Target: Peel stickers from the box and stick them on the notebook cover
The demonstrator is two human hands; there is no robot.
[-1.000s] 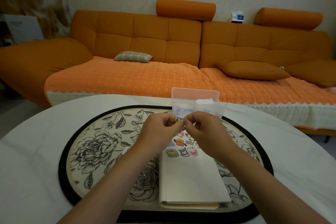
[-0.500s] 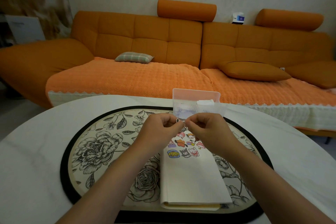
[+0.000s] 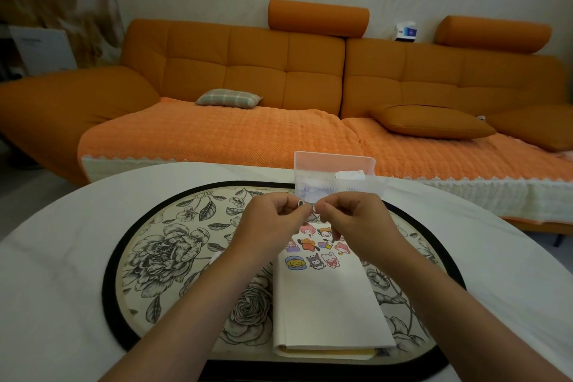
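Note:
A white notebook (image 3: 328, 304) lies closed on the floral mat, with several cartoon stickers (image 3: 313, 253) on the far part of its cover. Behind it stands a clear plastic box (image 3: 335, 170) with paper sheets inside. My left hand (image 3: 273, 223) and my right hand (image 3: 356, 220) meet just above the notebook's far edge, in front of the box. Between their fingertips they pinch a small sticker (image 3: 305, 205); most of it is hidden by the fingers.
The oval floral mat (image 3: 173, 257) with a black border lies on a round white table (image 3: 55, 288). An orange sofa (image 3: 279, 87) with cushions runs behind the table. A small tissue box (image 3: 406, 31) sits on the sofa back.
Both hands stay together at the same spot, still pinching the small sticker. The view has shifted slightly; nothing else has moved.

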